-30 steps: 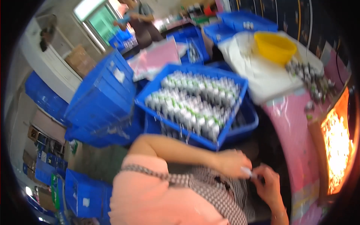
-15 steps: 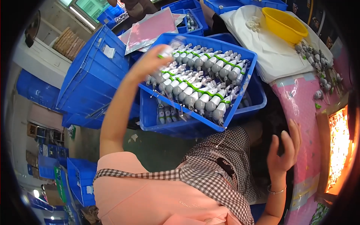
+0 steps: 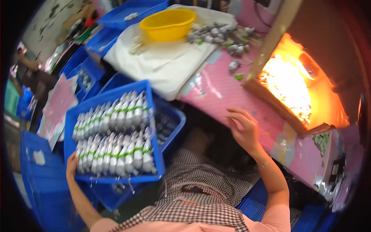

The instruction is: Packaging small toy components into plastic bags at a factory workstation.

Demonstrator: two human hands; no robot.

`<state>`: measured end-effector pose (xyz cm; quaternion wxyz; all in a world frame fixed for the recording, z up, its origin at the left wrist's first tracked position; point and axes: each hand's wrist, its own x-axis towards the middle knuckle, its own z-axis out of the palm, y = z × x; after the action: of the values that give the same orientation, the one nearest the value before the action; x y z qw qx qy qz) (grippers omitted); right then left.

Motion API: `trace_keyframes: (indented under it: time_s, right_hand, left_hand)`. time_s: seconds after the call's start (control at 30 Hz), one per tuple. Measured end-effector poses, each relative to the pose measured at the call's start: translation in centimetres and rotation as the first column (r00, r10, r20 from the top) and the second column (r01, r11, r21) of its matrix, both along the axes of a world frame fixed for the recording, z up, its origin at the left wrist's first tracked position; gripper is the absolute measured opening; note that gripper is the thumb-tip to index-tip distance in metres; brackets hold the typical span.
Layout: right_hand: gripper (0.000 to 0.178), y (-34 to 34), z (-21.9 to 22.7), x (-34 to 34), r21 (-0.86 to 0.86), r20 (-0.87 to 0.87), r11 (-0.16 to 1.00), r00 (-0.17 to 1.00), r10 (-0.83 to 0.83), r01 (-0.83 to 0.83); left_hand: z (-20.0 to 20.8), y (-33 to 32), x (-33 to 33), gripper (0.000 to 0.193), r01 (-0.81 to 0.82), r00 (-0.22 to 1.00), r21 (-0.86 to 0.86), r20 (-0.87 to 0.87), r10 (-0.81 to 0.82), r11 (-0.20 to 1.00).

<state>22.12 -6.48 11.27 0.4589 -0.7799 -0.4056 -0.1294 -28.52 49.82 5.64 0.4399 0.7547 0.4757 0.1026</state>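
Note:
Along the left rim of a blue crate [image 3: 157,154], my left hand [image 3: 71,166] has its fingers closed over the edge, beside the end of a row of bulbs; the fingertips are blurred. Two rows of grey-and-white bulbs [image 3: 116,156] with green bands lie packed side by side in this crate. It sits tilted on top of another blue crate [image 3: 178,120]. My right hand [image 3: 244,129] hovers near the edge of the pink-covered bench [image 3: 216,91], fingers spread a little and holding nothing.
A brightly lit, wood-edged box [image 3: 266,102] stands on the bench at the right. Behind are a pile of loose grey-and-white bulbs [image 3: 216,33], a yellow basin [image 3: 166,29] and a white sheet [image 3: 154,67]. Stacked blue bins [image 3: 42,181] stand at left. Another person [image 3: 29,63] is far left.
My view has turned to the right. My left hand has come down from the crate's far left corner to its left rim. My right hand has risen toward the bench edge.

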Motion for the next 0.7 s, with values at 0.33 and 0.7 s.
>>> trace_keyframes:
  time_s: [0.33,0.7]
  right_hand:
    - [0.033,8.7,-3.4,21.7,-0.544,0.163,0.519,0.690,-0.705,0.659]
    - [0.030,-0.1,0.3,6.4,0.391,-0.607,0.906,0.785,0.123,0.161]
  left_hand:
    - [2.6,1.0,8.0,0.055,0.093,0.952,0.102,-0.300,-0.059,0.990]
    - [13.5,-22.5,31.3,0.040,0.517,0.743,0.602,0.037,-0.669,0.608]
